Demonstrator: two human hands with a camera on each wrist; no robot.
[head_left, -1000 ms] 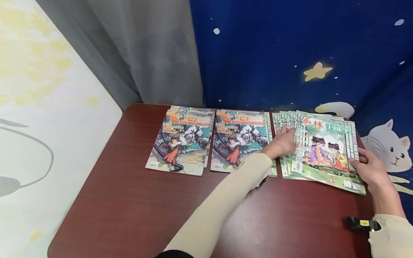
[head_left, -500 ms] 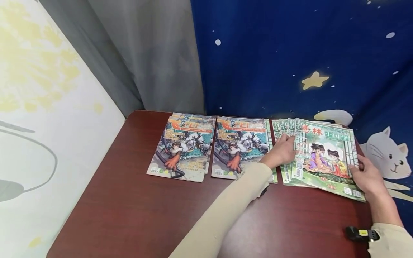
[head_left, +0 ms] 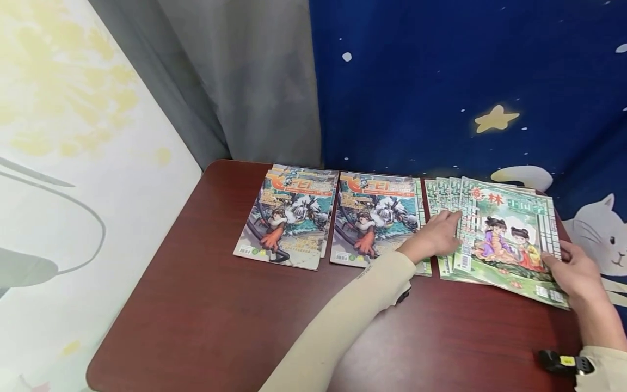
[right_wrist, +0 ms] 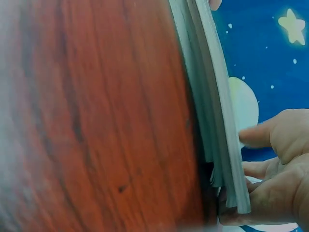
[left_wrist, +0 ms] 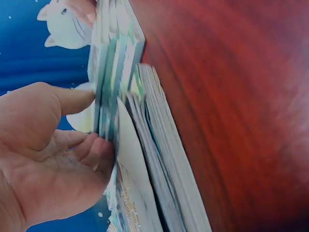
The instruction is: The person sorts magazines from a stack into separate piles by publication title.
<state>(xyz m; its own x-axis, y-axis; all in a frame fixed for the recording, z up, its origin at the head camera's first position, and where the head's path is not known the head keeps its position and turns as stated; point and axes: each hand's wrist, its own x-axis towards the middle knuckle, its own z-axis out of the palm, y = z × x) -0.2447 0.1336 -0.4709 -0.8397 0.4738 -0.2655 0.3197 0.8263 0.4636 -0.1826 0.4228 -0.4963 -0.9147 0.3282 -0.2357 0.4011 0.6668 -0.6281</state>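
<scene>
In the head view, several green-covered magazines (head_left: 514,239) lie fanned at the table's right end, their left edges stepped one past another. My left hand (head_left: 438,234) is over the fanned left edges, thumb and fingers bent against them. The left wrist view shows the thumb of my left hand (left_wrist: 53,150) on the cover side and fingertips curled at the stacked edges. At the other side, my right hand (head_left: 575,272) grips the right edge of the stack. In the right wrist view, my right hand (right_wrist: 280,169) has its thumb above the magazine edges and fingers beneath.
Two piles with a robot-and-girl cover, a left pile (head_left: 284,218) and a middle pile (head_left: 377,218), lie to the left of the green ones. Green edges show under the middle pile. A blue star-patterned curtain (head_left: 416,81) hangs behind the dark red table (head_left: 220,316).
The head view has shifted, so the scene sits slightly farther right in it. Both hands stay at the two sides of the green magazines, with hardly any movement against them.
</scene>
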